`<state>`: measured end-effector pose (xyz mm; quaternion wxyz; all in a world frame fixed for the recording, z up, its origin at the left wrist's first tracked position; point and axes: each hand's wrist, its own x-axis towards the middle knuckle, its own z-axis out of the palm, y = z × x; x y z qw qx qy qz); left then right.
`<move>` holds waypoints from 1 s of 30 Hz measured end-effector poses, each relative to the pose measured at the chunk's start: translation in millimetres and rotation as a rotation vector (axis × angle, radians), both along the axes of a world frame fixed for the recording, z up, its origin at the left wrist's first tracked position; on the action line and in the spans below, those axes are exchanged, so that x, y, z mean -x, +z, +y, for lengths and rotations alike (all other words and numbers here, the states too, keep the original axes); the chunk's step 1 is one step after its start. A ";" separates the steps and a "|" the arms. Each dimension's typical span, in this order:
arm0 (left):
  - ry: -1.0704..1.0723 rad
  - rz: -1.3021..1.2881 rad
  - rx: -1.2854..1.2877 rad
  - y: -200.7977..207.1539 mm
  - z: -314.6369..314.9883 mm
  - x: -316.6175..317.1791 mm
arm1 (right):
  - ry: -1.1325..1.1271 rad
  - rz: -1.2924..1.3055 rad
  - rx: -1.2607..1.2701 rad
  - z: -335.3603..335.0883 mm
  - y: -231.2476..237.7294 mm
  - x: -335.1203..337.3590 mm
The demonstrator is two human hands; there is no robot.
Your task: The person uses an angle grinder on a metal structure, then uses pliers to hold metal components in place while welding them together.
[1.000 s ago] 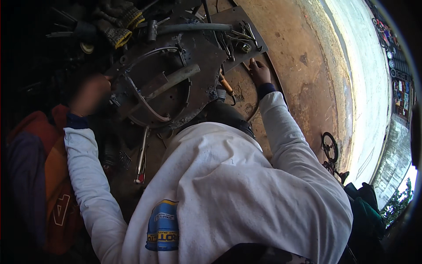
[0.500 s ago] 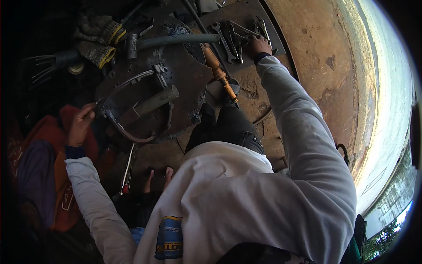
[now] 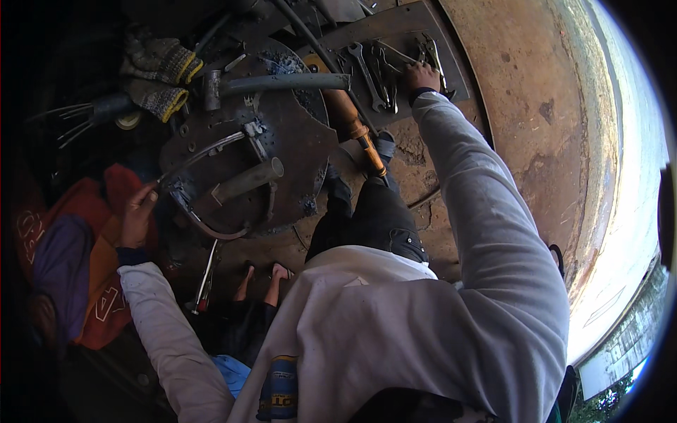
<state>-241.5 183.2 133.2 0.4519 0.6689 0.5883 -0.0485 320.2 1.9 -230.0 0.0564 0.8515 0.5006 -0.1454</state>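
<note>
My left hand [image 3: 139,211] is closed in a pinch at the near-left end of a thin curved metal rod [image 3: 204,150]. That rod is part of a bent metal frame lying on a dark, rough-edged steel plate [image 3: 296,151]. A short pipe [image 3: 247,180] lies inside the frame. On a flat metal board [image 3: 416,22] at the far right, my right hand [image 3: 421,76] reaches down among tools, touching locking pliers [image 3: 433,55]; its fingertips are partly hidden. Beside it lie an open-end wrench [image 3: 367,77] and other pliers [image 3: 384,74].
A hammer [image 3: 213,89] with a pipe handle crosses the plate's far side. Work gloves [image 3: 159,92] lie at the far left. Red and purple cloth [image 3: 67,247] is at the left. An orange-brown metal post [image 3: 352,123] stands between plate and board. Another person's feet [image 3: 281,271] show below.
The view has shifted slightly. My left hand has moved a little right and nearer, its fingertips closer to the rod's end. My right hand stays among the tools.
</note>
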 end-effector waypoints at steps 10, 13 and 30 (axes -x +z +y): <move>0.114 -0.042 0.044 -3.7 2.0 8.8 | -0.021 0.616 0.134 -10.0 39.4 11.1; 0.142 -0.103 0.079 0.2 -7.6 -12.7 | -0.126 0.586 -0.093 -44.2 42.8 22.1; -0.067 -0.304 -0.270 21.8 -18.2 -23.7 | -0.312 0.695 -0.883 -137.0 208.2 97.4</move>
